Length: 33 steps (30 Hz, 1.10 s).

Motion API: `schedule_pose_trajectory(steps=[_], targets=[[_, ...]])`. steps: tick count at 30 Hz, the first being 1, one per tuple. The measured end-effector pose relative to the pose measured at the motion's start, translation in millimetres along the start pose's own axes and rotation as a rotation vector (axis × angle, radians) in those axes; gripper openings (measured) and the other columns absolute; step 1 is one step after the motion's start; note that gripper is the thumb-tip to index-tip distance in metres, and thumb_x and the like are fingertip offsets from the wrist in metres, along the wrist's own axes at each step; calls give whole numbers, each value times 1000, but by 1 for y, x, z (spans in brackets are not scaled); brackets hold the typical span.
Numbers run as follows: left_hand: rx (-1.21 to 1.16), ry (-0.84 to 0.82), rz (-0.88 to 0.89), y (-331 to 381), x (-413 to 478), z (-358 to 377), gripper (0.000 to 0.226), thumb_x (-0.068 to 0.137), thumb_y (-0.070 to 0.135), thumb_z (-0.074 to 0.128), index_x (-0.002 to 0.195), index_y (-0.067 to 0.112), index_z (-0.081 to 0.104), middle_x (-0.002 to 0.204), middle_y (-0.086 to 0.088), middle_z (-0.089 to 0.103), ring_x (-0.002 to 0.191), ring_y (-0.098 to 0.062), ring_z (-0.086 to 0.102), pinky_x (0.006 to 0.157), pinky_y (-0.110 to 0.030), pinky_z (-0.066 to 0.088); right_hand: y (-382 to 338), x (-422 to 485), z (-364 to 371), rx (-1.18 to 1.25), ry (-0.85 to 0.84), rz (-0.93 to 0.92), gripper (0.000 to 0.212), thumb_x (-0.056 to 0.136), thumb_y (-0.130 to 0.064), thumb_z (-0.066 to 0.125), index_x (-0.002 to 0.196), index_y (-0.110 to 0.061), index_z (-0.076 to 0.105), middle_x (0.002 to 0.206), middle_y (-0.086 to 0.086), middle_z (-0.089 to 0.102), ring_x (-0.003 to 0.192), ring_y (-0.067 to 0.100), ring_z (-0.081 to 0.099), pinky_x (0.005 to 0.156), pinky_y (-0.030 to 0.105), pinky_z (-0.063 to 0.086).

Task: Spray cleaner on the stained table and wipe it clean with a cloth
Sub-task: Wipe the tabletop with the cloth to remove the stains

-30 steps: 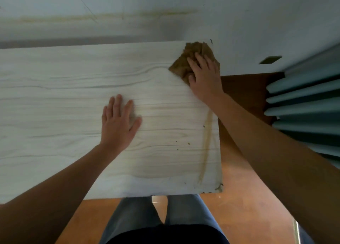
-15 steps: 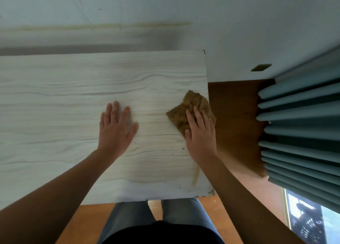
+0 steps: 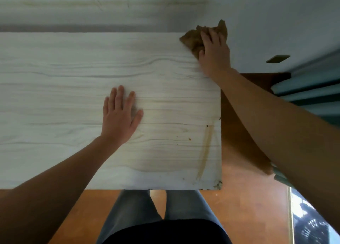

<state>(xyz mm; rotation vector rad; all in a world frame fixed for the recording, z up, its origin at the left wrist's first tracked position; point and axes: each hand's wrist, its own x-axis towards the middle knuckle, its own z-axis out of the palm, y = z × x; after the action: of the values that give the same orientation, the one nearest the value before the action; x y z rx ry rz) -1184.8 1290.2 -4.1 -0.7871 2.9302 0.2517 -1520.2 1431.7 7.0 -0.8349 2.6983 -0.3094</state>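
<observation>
There is one table [image 3: 55,96], one cloth [image 3: 195,39] and two hands. The table is pale wood with wavy lines in it.

The right hand [image 3: 214,52] lies on top of the cloth at the far right corner of the table. Its fingers are spread and press down on the cloth; they do not curl around it. The cloth is brown and crumpled. Most of it pokes out past the fingertips and to the thumb side of the hand, and a bit of it sticks out over the table's far edge. The part under the palm is hidden.

The left hand [image 3: 119,118] lies flat and open on the middle of the table, holding nothing. It is well apart from the cloth.

One long brown streak [image 3: 205,155] runs down the table near its right edge, close to the near corner. A few small brown crumbs [image 3: 189,138] lie just beside it. The near right corner of the table looks chipped or dirty, but it is too small to tell which.

The left end of the table is cut off by the picture's edge. Below the table's near edge are two legs in grey trousers [image 3: 136,212] on an orange floor [image 3: 244,207].
</observation>
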Motion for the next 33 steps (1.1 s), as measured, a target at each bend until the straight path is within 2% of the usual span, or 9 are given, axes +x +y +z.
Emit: schedule_pose_trajectory(steps=[5, 11, 16, 20, 23, 25, 29, 33], targets=[[25, 20, 8, 2, -1, 1, 69, 101, 54, 37, 156, 13, 36, 165, -26, 25, 154, -45, 19, 123, -59, 20, 8, -70, 15, 7, 53, -29, 56, 101, -29, 41, 155, -18, 32, 162, 9, 28, 149, 33, 23, 118, 51, 29], [-5, -18, 12, 0, -2, -2, 70, 101, 57, 35, 158, 16, 34, 167, -24, 21, 156, -43, 15, 124, -57, 17, -4, -235, 45, 22, -39, 101, 60, 102, -30, 40, 159, -23, 20, 166, 3, 15, 153, 25, 9, 124, 49, 14], [-81, -10, 71, -15, -1, -14, 63, 100, 54, 36, 151, 18, 46, 164, -15, 33, 153, -37, 25, 122, -53, 23, -20, -334, 67, 32, -40, 190, 62, 95, -27, 43, 155, -19, 32, 163, 5, 28, 151, 28, 22, 120, 54, 24], [-94, 75, 346, -27, -13, -11, 57, 101, 49, 41, 144, 13, 55, 159, -14, 44, 148, -36, 38, 122, -53, 27, -34, -328, 68, 10, -31, 235, 59, 97, -29, 36, 155, -20, 34, 163, 5, 28, 151, 31, 23, 120, 54, 23], [-28, 11, 476, -33, -28, 2, 64, 102, 52, 38, 151, 12, 48, 164, -17, 35, 153, -37, 29, 123, -55, 25, -49, -285, 68, -38, -5, 253, 59, 99, -29, 33, 157, -23, 27, 165, 3, 22, 152, 30, 17, 123, 53, 16], [9, -16, 507, -38, -31, 4, 67, 103, 53, 37, 156, 13, 39, 166, -18, 28, 155, -37, 23, 124, -56, 23, -67, -250, 68, -29, -10, 305, 61, 101, -27, 36, 159, -25, 19, 167, 2, 14, 154, 29, 8, 125, 51, 10], [16, -48, 515, -41, -26, -1, 67, 102, 55, 34, 157, 16, 37, 167, -16, 27, 156, -35, 22, 125, -53, 20, -108, -215, 74, 2, -1, 433, 68, 99, -23, 42, 160, -27, 12, 169, 0, 4, 155, 29, 0, 125, 48, 0], [17, -66, 522, -43, -27, 0, 68, 103, 55, 34, 160, 17, 32, 169, -15, 21, 157, -33, 17, 126, -52, 17, -126, -251, 85, 35, 13, 380, 62, 101, -27, 37, 160, -25, 17, 168, 2, 11, 154, 27, 6, 126, 48, 6]])
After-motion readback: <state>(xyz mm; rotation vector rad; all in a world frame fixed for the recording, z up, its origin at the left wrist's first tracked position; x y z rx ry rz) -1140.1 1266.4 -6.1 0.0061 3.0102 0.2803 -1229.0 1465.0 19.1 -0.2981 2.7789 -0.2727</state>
